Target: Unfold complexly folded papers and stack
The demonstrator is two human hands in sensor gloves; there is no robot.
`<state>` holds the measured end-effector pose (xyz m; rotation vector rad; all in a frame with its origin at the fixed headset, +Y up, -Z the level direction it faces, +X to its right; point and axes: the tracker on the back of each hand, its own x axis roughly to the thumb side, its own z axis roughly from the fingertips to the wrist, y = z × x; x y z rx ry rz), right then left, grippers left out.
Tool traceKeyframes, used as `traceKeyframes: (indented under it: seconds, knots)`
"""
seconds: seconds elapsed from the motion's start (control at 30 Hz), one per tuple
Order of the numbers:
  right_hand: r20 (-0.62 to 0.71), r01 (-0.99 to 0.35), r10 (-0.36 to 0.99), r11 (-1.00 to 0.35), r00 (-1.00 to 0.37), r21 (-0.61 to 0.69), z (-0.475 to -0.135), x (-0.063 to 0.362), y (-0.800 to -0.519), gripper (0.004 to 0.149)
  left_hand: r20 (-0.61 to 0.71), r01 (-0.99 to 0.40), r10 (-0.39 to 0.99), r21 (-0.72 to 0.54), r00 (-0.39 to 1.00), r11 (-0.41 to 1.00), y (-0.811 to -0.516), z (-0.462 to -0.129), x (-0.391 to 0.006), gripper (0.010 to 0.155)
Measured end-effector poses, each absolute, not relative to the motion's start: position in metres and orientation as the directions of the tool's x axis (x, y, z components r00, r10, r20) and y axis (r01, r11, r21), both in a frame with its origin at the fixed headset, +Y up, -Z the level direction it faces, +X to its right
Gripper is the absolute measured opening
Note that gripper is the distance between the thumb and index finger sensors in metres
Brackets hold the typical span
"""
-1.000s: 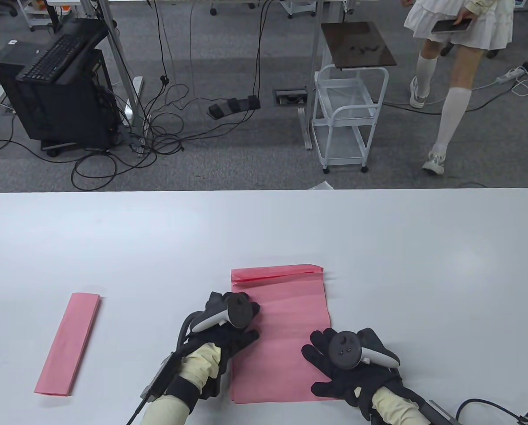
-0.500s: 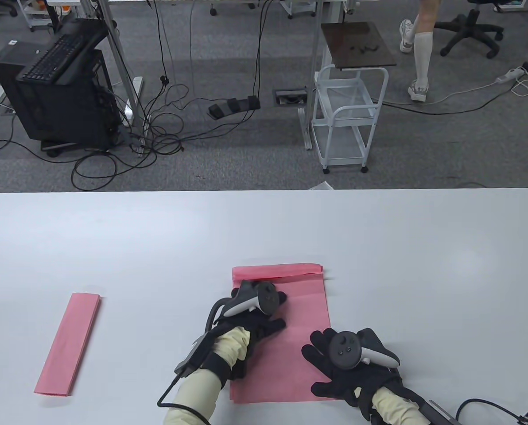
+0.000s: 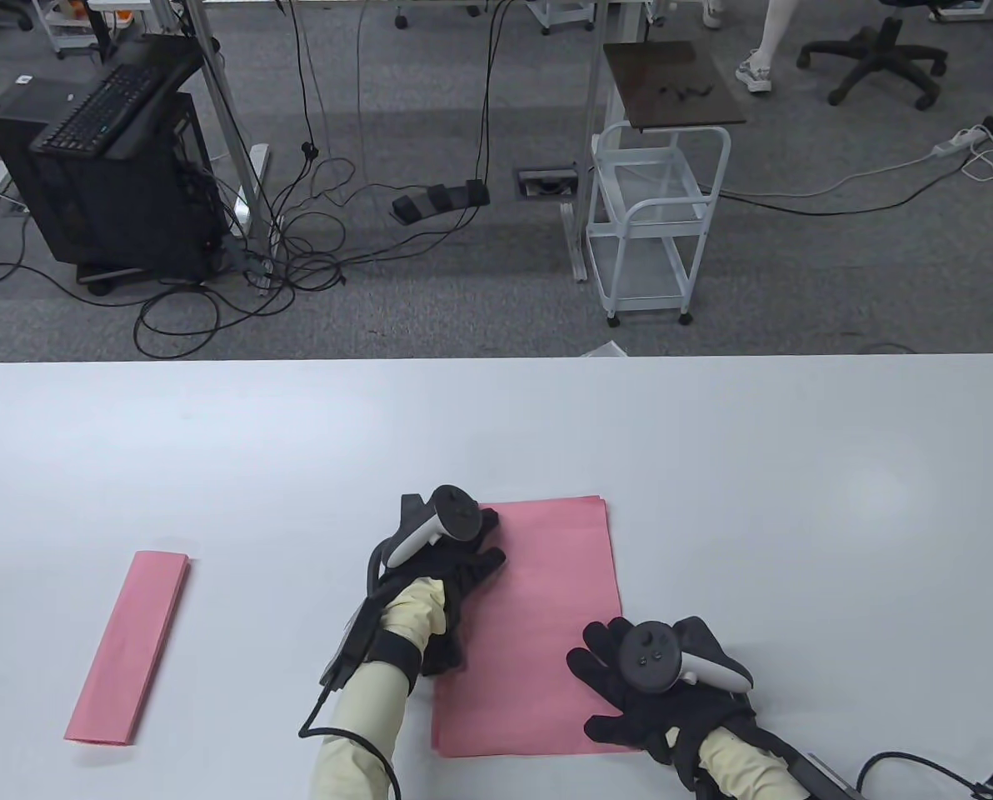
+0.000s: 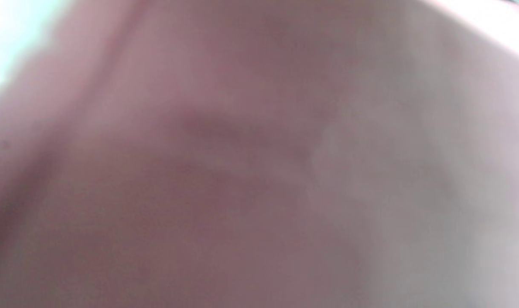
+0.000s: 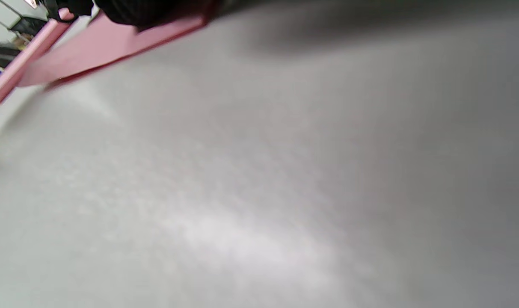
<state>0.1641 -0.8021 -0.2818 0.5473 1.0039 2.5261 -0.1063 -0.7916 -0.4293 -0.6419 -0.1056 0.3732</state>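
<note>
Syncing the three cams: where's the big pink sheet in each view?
Table view: pink sheet bottom centre on the table, left hand on its left edge, right hand on its near right corner.
Left wrist view: blurred pink fills most of the frame; probably the sheet.
Right wrist view: pink wedge top left, under dark fingers.
Shared landmark: the table.

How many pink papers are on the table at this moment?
2. A large pink sheet lies near the front under both hands; a folded pink strip lies apart at the left. The sheet's far edge looks layered, so it may hide more.
</note>
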Motion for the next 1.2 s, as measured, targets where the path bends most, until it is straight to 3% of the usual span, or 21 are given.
traceKeyframes:
  seconds: [0.13,0.27,0.47,0.67,0.87,1.2]
  knots:
    - [0.177,-0.28,0.517,-0.684,-0.837,0.674,-0.281,0.167,-0.796,0.066,0.065,-0.242,0.32,-0.516,0.945,0.822,-0.772,-0.42,-0.12,0.069]
    - [0.18,-0.314,0.511,-0.73,-0.84,0.607,-0.281,0.169,-0.782,0.065,0.051,-0.251,0.311,-0.479,0.949,0.841,-0.753,-0.407,-0.155,0.071]
    - [0.168,-0.411,0.563,-0.747,-0.809,0.522,-0.277,0.175,-0.758,0.066,-0.086,-0.243,0.229,-0.423,0.97,0.873,-0.735,-0.374,-0.236,0.074]
    - [0.177,-0.416,0.552,-0.769,-0.815,0.485,-0.27,0.174,-0.75,0.065,-0.289,-0.28,0.181,-0.348,0.94,0.895,-0.711,-0.33,-0.324,0.076]
    - [0.196,-0.404,0.528,-0.798,-0.826,0.447,-0.268,0.173,-0.746,0.066,-0.471,-0.345,0.161,-0.336,0.867,0.876,-0.73,-0.298,-0.377,0.082]
    - [0.179,-0.417,0.541,-0.785,-0.822,0.458,-0.268,0.177,-0.75,0.066,-0.641,-0.39,0.095,-0.336,0.762,0.857,-0.765,-0.276,-0.419,0.089]
